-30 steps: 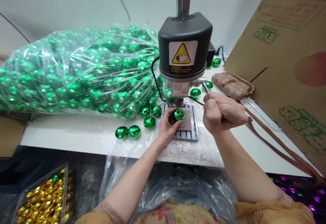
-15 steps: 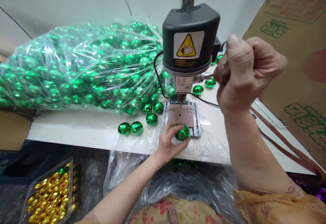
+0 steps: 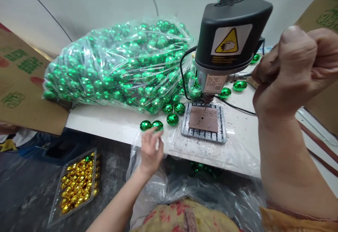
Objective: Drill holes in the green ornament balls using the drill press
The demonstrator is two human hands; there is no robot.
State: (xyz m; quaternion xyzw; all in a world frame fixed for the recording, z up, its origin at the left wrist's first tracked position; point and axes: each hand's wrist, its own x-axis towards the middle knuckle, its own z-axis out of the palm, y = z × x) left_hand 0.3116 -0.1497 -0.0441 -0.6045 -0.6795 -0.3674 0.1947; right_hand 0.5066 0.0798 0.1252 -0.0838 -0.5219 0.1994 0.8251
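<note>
My right hand is closed around the feed handle of a small black bench drill press. Under the drill bit lies a brown square pad, with a hole in it, on the grooved metal base. Slightly blurred, my left hand is open, its fingertips at the near side of a shiny green faceted ball; whether they touch it I cannot tell. Beside that ball sits another green ball, and several more lie nearby.
A clear plastic bag full of green balls fills the table's back left. On the floor stands a clear bin of gold balls. Clear plastic sheeting hangs at the table's front edge, with green balls below. A cardboard box stands left.
My left hand has let go of the green ball it held before the drill base and moved left to the loose balls. My right hand stays on the handle. The view has swung left.
</note>
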